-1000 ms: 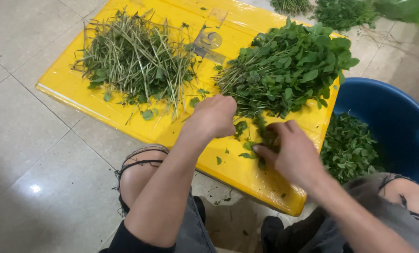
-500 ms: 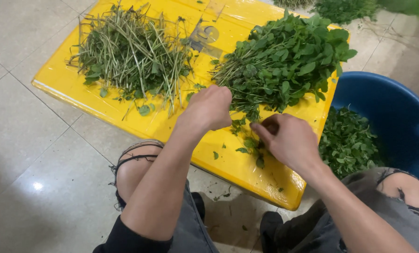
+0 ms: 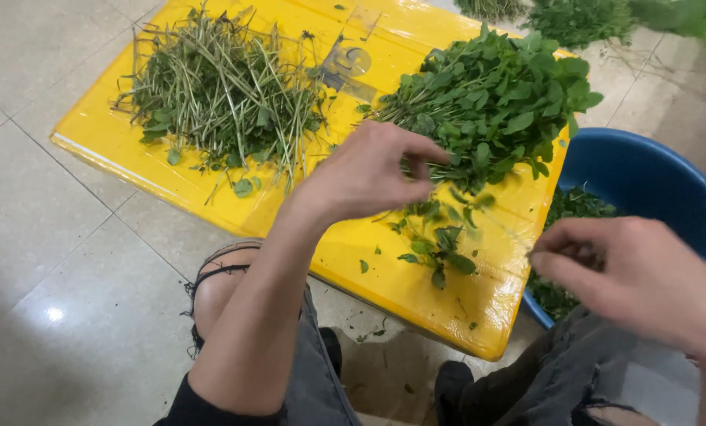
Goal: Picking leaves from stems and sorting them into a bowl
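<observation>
My left hand point(image 3: 372, 172) hovers over the yellow board point(image 3: 116, 138), its fingertips pinched on a leafy herb sprig point(image 3: 467, 207) just in front of the big pile of leafy green herbs point(image 3: 491, 106). My right hand point(image 3: 629, 272) is off the board's right end, above the rim of the blue tub point(image 3: 645, 177). Its fingers are pinched together, and a thin blurred stem seems to run from them toward the sprig. A few loose leaves point(image 3: 443, 248) lie on the board below my left hand.
A heap of bare stripped stems point(image 3: 219, 91) lies on the board's left part. Picked greens point(image 3: 578, 205) fill the blue tub. More herb bunches point(image 3: 578, 20) lie on the tiled floor point(image 3: 45, 260) behind. My knees are under the board's near edge.
Both hands lifted from the loose leaves at the board's near edge. My right hand has pulled away to the right toward the tub, and my left hand has risen with pinched fingers.
</observation>
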